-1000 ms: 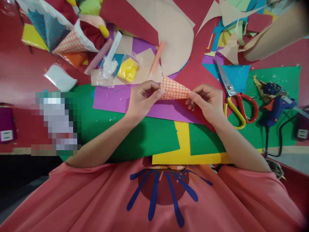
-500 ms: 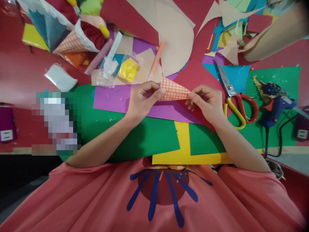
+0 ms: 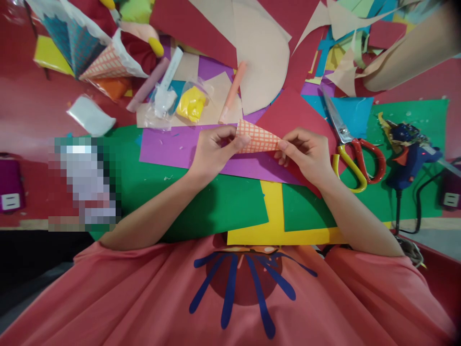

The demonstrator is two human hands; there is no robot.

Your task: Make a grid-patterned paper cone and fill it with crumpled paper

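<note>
A small paper cone [image 3: 260, 138] with an orange grid pattern is held sideways between my two hands. My left hand [image 3: 218, 149] pinches its wide end, with the thumb on the near side and fingers partly hidden behind or inside it. At the narrow tip, my right hand [image 3: 306, 151] grips with thumb and fingertips. Beneath the cone lie a purple sheet [image 3: 173, 149] and a red sheet [image 3: 295, 115]. To the right of my right hand rest scissors [image 3: 344, 132] with one red and one yellow handle loop.
A blue glue gun [image 3: 406, 166] with a cable lies at the right. Bagged yellow clay [image 3: 192, 104], an orange stick [image 3: 233, 91] and a white packet [image 3: 91, 115] are on the left half. Larger patterned cones [image 3: 108, 62] stand at the upper left; a cardboard tube [image 3: 406, 53] is upper right.
Both hands have shifted very slightly with the cone, its tip moving a little left and down. The things on the table have stayed in place.
</note>
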